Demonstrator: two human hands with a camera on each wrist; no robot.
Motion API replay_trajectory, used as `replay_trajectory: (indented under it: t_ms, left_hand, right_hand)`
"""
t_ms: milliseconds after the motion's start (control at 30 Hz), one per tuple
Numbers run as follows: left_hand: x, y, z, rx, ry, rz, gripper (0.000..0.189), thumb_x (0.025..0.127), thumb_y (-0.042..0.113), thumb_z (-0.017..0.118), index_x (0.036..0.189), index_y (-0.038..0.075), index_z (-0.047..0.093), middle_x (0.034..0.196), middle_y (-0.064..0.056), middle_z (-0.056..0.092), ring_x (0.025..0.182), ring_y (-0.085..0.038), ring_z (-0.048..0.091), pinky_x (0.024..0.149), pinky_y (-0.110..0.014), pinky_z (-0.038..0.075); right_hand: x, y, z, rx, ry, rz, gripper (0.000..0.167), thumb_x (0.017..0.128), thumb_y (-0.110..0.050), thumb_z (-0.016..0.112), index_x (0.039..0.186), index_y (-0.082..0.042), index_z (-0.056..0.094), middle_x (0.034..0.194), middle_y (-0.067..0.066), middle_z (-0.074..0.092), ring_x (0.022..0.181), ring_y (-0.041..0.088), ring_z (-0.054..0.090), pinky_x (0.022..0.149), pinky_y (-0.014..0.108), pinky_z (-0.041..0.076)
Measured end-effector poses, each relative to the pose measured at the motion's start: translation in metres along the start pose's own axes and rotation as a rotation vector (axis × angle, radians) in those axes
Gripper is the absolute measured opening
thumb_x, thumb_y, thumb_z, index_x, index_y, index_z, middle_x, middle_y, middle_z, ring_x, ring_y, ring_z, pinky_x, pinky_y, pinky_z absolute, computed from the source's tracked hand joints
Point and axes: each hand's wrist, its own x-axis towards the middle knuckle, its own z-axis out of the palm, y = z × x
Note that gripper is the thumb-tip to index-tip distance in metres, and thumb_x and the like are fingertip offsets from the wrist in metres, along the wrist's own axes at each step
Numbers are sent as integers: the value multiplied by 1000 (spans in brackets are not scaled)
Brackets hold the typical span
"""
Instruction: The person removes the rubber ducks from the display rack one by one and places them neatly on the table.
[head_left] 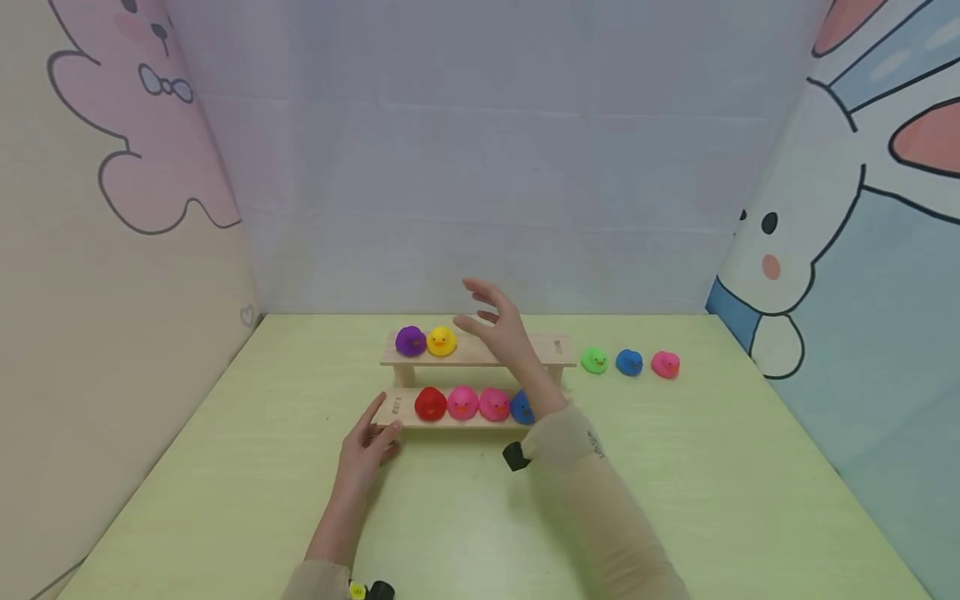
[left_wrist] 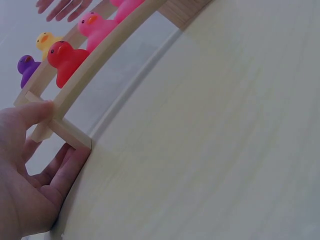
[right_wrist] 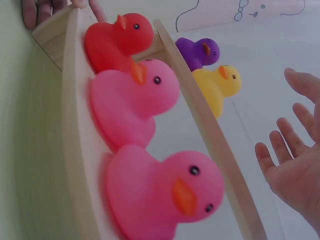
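A two-step wooden stand (head_left: pixel 408 422) holds rubber ducks. On its lower step sit a red duck (head_left: pixel 431 404), two pink ducks (head_left: pixel 462 403) and a blue duck (head_left: pixel 521 407), partly hidden by the right forearm. The upper step bears a purple duck (head_left: pixel 410 341) and a yellow duck (head_left: pixel 442 341). My left hand (head_left: pixel 365 442) grips the lower step's left end; in the left wrist view its thumb lies on the board and other fingers are at the support below. Above the upper step, just right of the yellow duck, my right hand (head_left: pixel 495 321) hovers with fingers spread, holding nothing.
To the right of the stand, a green duck (head_left: pixel 594 360), a blue duck (head_left: pixel 629 362) and a pink duck (head_left: pixel 665 364) stand in a row on the pale green table (head_left: pixel 750 467). A plain curtain (head_left: pixel 480 167) hangs behind the table, with cartoon-printed walls at both sides.
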Motion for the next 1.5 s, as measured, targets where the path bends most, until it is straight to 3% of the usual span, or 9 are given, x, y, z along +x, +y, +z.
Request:
replay_trajectory:
  t_ms: [267, 433, 767, 900, 1133, 1500]
  left_hand:
    - [-1, -1, 0, -1, -16, 12, 62, 97, 28, 64, 152, 39, 36, 101, 0, 57, 95, -14, 58, 87, -23, 60]
    - [0, 0, -1, 9, -12, 10, 63, 96, 30, 65, 152, 39, 36, 103, -1, 57, 95, -14, 59, 88, -23, 60]
    - [2, 1, -1, 10, -7, -11, 64, 96, 29, 64, 152, 41, 35, 107, -3, 55, 100, -16, 57, 88, -22, 60]
    - [4, 0, 0, 9, -9, -21, 63, 96, 30, 64, 151, 43, 35, 106, 0, 55, 99, -14, 57, 88, -21, 59]
    - [3, -2, -1, 2, -15, 38, 61, 97, 29, 64, 151, 39, 37, 98, 4, 56, 92, -10, 59, 86, -22, 60]
    - [3, -2, -1, 14, -5, 31, 62, 96, 29, 64, 151, 39, 37, 101, 2, 56, 92, -10, 58, 86, -20, 60]
  right_hand:
    - [-2, 18, 17, 58, -21, 82, 53, 91, -16, 71, 140, -15, 54, 146, 7, 52, 136, 26, 44, 116, 49, 40]
    - [-4, 19, 20, 2, -91, 121, 46, 89, -22, 74, 134, -23, 60, 140, -2, 55, 129, 22, 47, 110, 43, 46]
    - [-2, 16, 26, -217, -161, 69, 36, 85, -23, 78, 120, -20, 68, 121, -1, 64, 106, 18, 56, 96, 31, 51]
    - [-3, 17, 26, -223, -153, 66, 34, 85, -23, 78, 118, -20, 69, 119, -1, 66, 105, 19, 57, 95, 32, 52]
    - [-5, 18, 24, -222, -156, 114, 35, 86, -27, 77, 120, -24, 68, 121, -5, 66, 107, 17, 57, 95, 32, 52]
    - [-5, 18, 23, -223, -172, 101, 36, 87, -25, 77, 121, -22, 68, 123, -3, 66, 108, 17, 56, 96, 31, 52]
